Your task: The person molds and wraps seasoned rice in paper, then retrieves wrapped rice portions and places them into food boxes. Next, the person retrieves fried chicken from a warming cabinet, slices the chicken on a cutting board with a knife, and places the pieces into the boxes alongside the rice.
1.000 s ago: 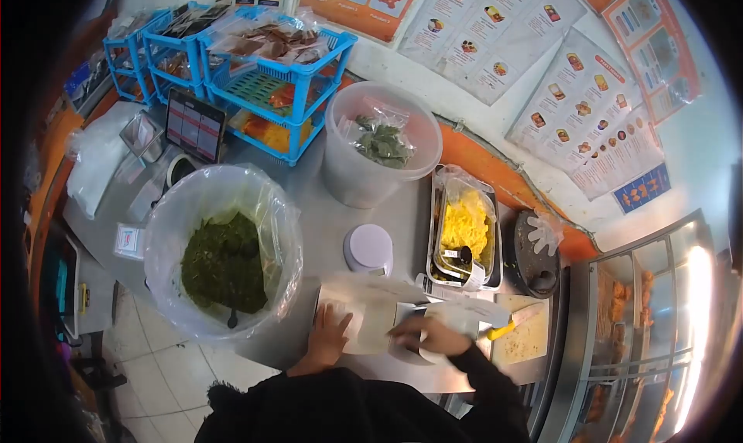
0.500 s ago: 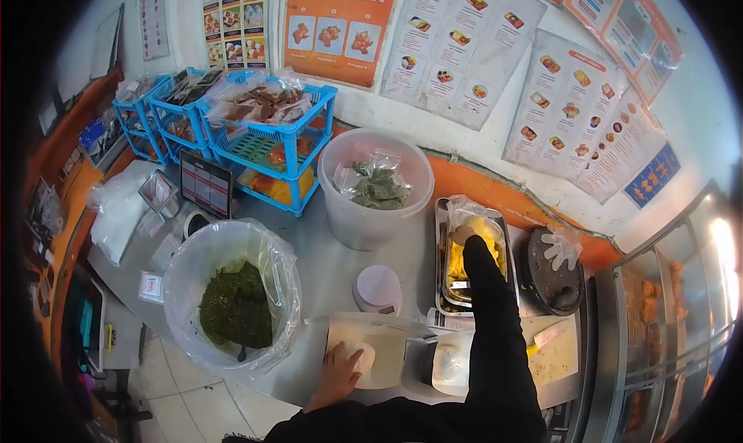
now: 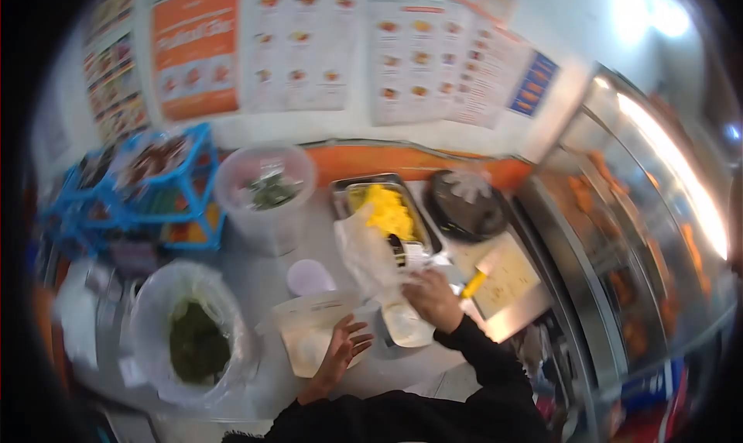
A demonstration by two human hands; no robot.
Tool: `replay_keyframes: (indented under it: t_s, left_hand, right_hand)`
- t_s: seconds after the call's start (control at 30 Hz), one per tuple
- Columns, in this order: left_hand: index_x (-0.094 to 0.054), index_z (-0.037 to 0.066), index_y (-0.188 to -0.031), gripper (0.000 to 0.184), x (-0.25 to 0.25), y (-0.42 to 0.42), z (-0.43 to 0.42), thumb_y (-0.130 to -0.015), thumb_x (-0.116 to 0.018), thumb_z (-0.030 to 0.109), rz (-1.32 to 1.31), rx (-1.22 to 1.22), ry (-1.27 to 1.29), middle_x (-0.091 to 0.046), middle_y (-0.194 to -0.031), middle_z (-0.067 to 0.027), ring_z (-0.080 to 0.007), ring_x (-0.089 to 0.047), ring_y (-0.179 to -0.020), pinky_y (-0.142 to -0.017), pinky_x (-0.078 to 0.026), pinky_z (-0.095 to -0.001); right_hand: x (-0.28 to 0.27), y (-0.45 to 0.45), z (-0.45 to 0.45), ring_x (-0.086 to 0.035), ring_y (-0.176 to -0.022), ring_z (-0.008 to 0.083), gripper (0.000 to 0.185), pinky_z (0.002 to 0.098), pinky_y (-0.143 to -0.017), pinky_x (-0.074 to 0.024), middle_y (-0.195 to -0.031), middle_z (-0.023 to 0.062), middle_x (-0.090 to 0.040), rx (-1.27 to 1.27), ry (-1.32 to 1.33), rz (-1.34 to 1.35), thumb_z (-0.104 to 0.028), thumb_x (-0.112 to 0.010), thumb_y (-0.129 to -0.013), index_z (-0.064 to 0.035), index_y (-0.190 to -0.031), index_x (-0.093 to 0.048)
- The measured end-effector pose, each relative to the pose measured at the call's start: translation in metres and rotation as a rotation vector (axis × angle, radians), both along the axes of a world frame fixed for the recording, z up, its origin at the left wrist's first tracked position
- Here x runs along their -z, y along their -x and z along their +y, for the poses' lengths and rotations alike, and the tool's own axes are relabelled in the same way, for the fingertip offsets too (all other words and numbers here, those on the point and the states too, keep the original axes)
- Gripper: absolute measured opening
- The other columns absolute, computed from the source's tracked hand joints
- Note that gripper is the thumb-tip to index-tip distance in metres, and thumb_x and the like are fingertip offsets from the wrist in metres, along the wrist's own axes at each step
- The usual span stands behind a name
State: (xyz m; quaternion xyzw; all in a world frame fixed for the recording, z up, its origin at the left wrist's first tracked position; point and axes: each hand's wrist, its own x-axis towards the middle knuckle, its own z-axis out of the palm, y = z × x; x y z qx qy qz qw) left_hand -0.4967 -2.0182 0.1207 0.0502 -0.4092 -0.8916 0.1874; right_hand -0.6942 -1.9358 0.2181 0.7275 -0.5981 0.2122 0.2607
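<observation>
1. We see our left hand [image 3: 343, 351] at the right side of the left paper box [image 3: 309, 313]; its fingers are spread apart; whether they touch the box we cannot tell.
2. We find our right hand [image 3: 433, 300] over the far right side of the right paper box [image 3: 416, 337], near the metal tray [image 3: 422, 214]; its fingers are bent and bunched together; we cannot tell whether they clamp on anything, as the view is blurred.
3. We have the 2 boxes side by side on the steel counter [image 3: 267, 282], at its near edge; both stand unfolded; a pale mound [image 3: 309, 350] lies in the left box, and a white mound [image 3: 401, 317] in the right box.
4. We see the tray beyond the right box, with yellow food [image 3: 385, 211] in it; a translucent plastic bag [image 3: 364, 249] hangs over its near left edge.
5. To the right of the tray we make out a dark stone mortar [image 3: 464, 211], with a clear glove [image 3: 468, 186] on it; nearer us, a yellow-handled knife [image 3: 474, 280] lies on a cutting board [image 3: 507, 284].
6. On the left we have a plastic-lined bucket [image 3: 147, 334] holding a green mass [image 3: 200, 342]; a pale lilac round item [image 3: 309, 276] sits beyond the left box.
</observation>
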Motion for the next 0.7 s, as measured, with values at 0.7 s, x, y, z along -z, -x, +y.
replay_keyframes:
  t_s: [0.7]
  left_hand:
    - [-0.046,0.002,-0.093,0.017,0.002,0.086,0.156,-0.077,-0.049,0.005,-0.243,-0.047,0.140,-0.048,-0.077,-0.0022,-0.0092,-0.049,-0.068,-0.064,-0.045,-0.0218]
  right_hand:
    - [0.109,-0.049,0.239,-0.045,-0.098,0.0217,0.017,0.0334,-0.080,-0.0349,-0.095,0.0048,-0.052,0.532,-0.047,-0.436,-0.011,-0.057,-0.067,-0.0100,-0.084,-0.058]
